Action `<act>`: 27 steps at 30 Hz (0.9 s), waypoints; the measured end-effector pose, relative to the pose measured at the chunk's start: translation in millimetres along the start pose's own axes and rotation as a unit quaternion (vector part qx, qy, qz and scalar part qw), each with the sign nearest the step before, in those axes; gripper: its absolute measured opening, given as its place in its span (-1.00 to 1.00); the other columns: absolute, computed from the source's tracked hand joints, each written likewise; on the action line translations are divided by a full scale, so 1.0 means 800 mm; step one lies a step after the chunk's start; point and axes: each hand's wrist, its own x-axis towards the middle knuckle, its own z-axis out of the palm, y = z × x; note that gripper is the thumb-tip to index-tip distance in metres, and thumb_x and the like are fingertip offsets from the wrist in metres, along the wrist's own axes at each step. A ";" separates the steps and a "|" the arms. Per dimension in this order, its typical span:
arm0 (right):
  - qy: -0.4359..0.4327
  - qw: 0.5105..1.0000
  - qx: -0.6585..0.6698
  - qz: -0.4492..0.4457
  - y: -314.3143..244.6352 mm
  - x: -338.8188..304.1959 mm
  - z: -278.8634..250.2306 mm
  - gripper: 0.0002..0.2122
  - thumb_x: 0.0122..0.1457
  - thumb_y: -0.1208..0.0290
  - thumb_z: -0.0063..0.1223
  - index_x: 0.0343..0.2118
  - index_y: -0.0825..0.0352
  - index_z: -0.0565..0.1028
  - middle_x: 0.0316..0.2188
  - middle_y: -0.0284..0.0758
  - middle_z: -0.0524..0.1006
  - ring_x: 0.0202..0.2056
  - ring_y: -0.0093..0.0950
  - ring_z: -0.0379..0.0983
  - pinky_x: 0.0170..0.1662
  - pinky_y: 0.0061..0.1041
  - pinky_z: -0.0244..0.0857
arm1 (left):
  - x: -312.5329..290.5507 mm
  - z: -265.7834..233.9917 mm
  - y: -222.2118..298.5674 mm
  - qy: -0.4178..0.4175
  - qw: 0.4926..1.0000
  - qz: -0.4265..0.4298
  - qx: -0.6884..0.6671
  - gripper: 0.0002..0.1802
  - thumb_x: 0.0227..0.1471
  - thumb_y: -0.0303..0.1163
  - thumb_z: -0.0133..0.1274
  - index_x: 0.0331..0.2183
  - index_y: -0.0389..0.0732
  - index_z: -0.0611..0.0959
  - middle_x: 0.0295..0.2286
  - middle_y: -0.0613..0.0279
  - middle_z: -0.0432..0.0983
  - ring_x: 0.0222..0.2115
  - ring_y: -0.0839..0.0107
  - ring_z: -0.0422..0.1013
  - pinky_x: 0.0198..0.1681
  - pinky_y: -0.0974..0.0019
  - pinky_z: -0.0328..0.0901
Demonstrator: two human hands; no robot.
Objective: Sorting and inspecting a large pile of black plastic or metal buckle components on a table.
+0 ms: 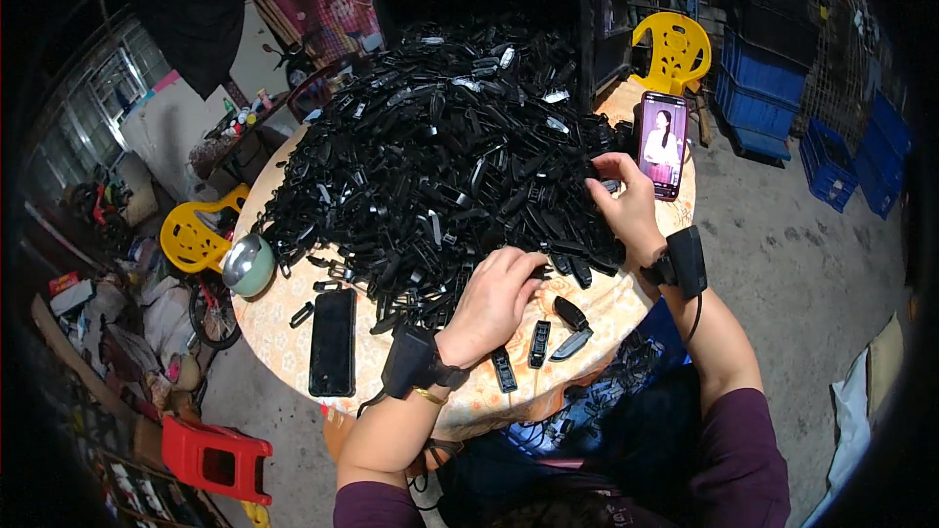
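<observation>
On top of the round desk under a cream, floral-patterned cloth, a high heap of small, glossy black plastic clip-like pieces spread wide, w/ a few loose dark plastic pieces on the cloth nr the person. L hand lay at the heap's near edge, fingers curled down; R hand was at its right flank, thumb & index bent; couldn't tell if either set of fingers was grasping a piece. Main risk, prob.: a slide, b/c the heap was steep & tangled, so a tug low down could drag neighbours off. Loose ones, nr the rim, could get knocked off by the L forearm. Thin black cable off the R wrist's black box-shaped device might snag. In the way: a propped phone w/ lit screen, just beyond the R hand, could topple if bumped; flat black phone lay left of the L forearm, shiny silver-green rounded bowl at the left rim. Around: yellow plastic chairs, red plastic stool, stacked blue plastic crates.
</observation>
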 end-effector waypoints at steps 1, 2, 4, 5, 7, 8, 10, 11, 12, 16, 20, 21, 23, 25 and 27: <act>-0.020 0.998 0.052 0.013 -0.017 -0.003 0.001 -0.74 -0.04 0.58 0.13 -0.23 0.42 0.45 -0.35 -0.21 0.54 -0.31 -0.40 0.52 -0.22 -0.54 0.36 | -0.001 -0.002 0.002 0.001 1.000 -0.001 0.001 -0.71 -0.06 -0.53 0.06 -0.20 -0.29 0.53 -0.34 0.04 0.41 -0.27 0.12 0.36 -0.17 0.20 0.27; -0.057 0.994 0.093 0.009 -0.039 -0.007 0.001 -0.73 -0.04 0.58 0.13 -0.22 0.41 0.46 -0.35 -0.21 0.54 -0.31 -0.40 0.52 -0.22 -0.53 0.37 | -0.001 -0.003 0.005 0.021 0.999 -0.032 -0.023 -0.68 -0.04 -0.56 0.03 -0.16 -0.28 0.51 -0.36 0.04 0.37 -0.29 0.14 0.37 -0.23 0.24 0.29; -0.145 0.978 0.142 -0.038 -0.077 -0.015 0.001 -0.72 -0.05 0.58 0.12 -0.21 0.41 0.47 -0.34 -0.21 0.53 -0.30 -0.38 0.51 -0.22 -0.51 0.38 | -0.005 0.002 -0.012 0.101 0.995 0.016 -0.022 -0.64 0.03 -0.57 0.00 -0.07 -0.27 0.47 -0.45 0.15 0.38 -0.48 0.36 0.42 -0.49 0.42 0.30; -0.195 0.967 0.145 -0.079 -0.090 -0.019 -0.001 -0.72 -0.06 0.58 0.11 -0.20 0.41 0.48 -0.33 -0.20 0.53 -0.29 -0.36 0.51 -0.21 -0.49 0.38 | -0.003 0.000 -0.007 0.101 0.994 0.016 -0.023 -0.64 0.03 -0.57 0.00 -0.07 -0.27 0.47 -0.45 0.15 0.38 -0.48 0.36 0.42 -0.49 0.42 0.30; -0.242 0.952 0.127 -0.140 -0.112 -0.029 -0.001 -0.72 -0.07 0.59 0.10 -0.21 0.41 0.49 -0.30 -0.15 0.52 -0.28 -0.26 0.50 -0.21 -0.44 0.39 | -0.001 -0.006 0.003 0.077 0.868 -0.281 -0.402 -0.68 0.05 -0.51 0.03 -0.09 -0.24 0.48 -0.53 0.31 0.41 -0.63 0.59 0.35 -0.63 0.58 0.21; -0.230 0.955 0.104 -0.156 -0.116 -0.033 0.001 -0.72 -0.07 0.60 0.09 -0.21 0.41 0.49 -0.30 -0.15 0.52 -0.28 -0.25 0.50 -0.22 -0.43 0.39 | 0.001 -0.009 0.004 0.083 0.852 -0.287 -0.429 -0.74 0.10 -0.43 0.02 -0.13 -0.22 0.49 -0.58 0.41 0.41 -0.70 0.73 0.28 -0.69 0.67 0.13; -0.212 0.962 0.079 -0.151 -0.123 -0.041 0.001 -0.72 -0.05 0.60 0.09 -0.19 0.41 0.49 -0.30 -0.15 0.52 -0.28 -0.26 0.50 -0.23 -0.43 0.39 | -0.002 -0.011 0.002 0.076 0.833 -0.292 -0.464 -0.76 0.12 -0.38 0.00 -0.16 -0.23 0.48 -0.58 0.39 0.41 -0.70 0.71 0.30 -0.69 0.66 0.14; -0.212 0.962 0.078 -0.152 -0.123 -0.042 0.002 -0.72 -0.05 0.60 0.09 -0.19 0.41 0.49 -0.30 -0.15 0.52 -0.28 -0.26 0.50 -0.23 -0.43 0.39 | -0.002 -0.011 -0.001 0.068 0.812 -0.298 -0.497 -0.76 0.14 -0.33 -0.01 -0.18 -0.24 0.48 -0.58 0.38 0.41 -0.70 0.69 0.31 -0.70 0.64 0.15; -0.216 0.965 0.095 -0.116 -0.122 -0.042 0.002 -0.72 -0.04 0.60 0.09 -0.19 0.42 0.49 -0.30 -0.15 0.52 -0.28 -0.27 0.50 -0.24 -0.45 0.39 | -0.003 -0.011 -0.002 0.063 0.795 -0.316 -0.515 -0.73 0.18 -0.26 -0.08 -0.20 -0.26 0.47 -0.57 0.34 0.40 -0.67 0.66 0.34 -0.69 0.63 0.17; -0.187 0.972 0.108 -0.093 -0.113 -0.046 0.005 -0.72 -0.02 0.59 0.11 -0.18 0.44 0.48 -0.30 -0.15 0.52 -0.31 -0.31 0.51 -0.28 -0.49 0.40 | 0.000 -0.010 0.001 0.089 0.728 -0.261 -0.628 -0.71 0.19 -0.32 -0.09 -0.11 -0.28 0.43 -0.52 0.29 0.40 -0.61 0.61 0.37 -0.63 0.61 0.24; -0.197 0.972 0.113 -0.067 -0.116 -0.046 -0.001 -0.72 -0.03 0.59 0.12 -0.19 0.44 0.49 -0.30 -0.15 0.52 -0.31 -0.32 0.51 -0.28 -0.50 0.40 | -0.001 -0.008 -0.006 0.069 0.764 -0.230 -0.599 -0.69 0.08 -0.49 0.03 -0.10 -0.30 0.46 -0.49 0.33 0.40 -0.55 0.64 0.37 -0.52 0.60 0.28; -0.199 0.971 0.122 -0.046 -0.119 -0.047 -0.003 -0.72 -0.03 0.59 0.12 -0.19 0.45 0.49 -0.30 -0.15 0.52 -0.31 -0.33 0.51 -0.27 -0.49 0.40 | -0.003 -0.007 -0.008 0.070 0.765 -0.229 -0.598 -0.69 0.08 -0.49 0.03 -0.10 -0.30 0.46 -0.49 0.33 0.40 -0.55 0.64 0.37 -0.52 0.60 0.28; -0.201 0.971 0.131 -0.024 -0.121 -0.047 -0.004 -0.72 -0.04 0.59 0.13 -0.20 0.45 0.49 -0.30 -0.16 0.52 -0.31 -0.34 0.51 -0.27 -0.49 0.40 | -0.003 -0.002 -0.012 0.131 0.840 -0.228 -0.475 -0.74 0.05 -0.52 0.07 -0.16 -0.31 0.51 -0.47 0.37 0.41 -0.50 0.67 0.37 -0.46 0.60 0.29; -0.182 0.972 0.123 -0.083 -0.121 -0.046 -0.006 -0.73 -0.04 0.59 0.13 -0.21 0.44 0.50 -0.31 -0.15 0.52 -0.31 -0.33 0.51 -0.27 -0.49 0.40 | -0.001 -0.001 -0.007 0.146 0.852 -0.222 -0.451 -0.75 0.01 -0.55 0.10 -0.19 -0.32 0.55 -0.42 0.35 0.47 -0.41 0.65 0.40 -0.36 0.58 0.31; -0.176 0.974 0.108 -0.090 -0.121 -0.048 -0.004 -0.73 -0.04 0.58 0.14 -0.21 0.43 0.50 -0.31 -0.15 0.52 -0.31 -0.31 0.51 -0.27 -0.48 0.40 | -0.004 0.001 -0.005 0.145 0.853 -0.209 -0.456 -0.74 0.00 -0.56 0.09 -0.19 -0.33 0.56 -0.34 0.29 0.51 -0.34 0.60 0.43 -0.26 0.54 0.33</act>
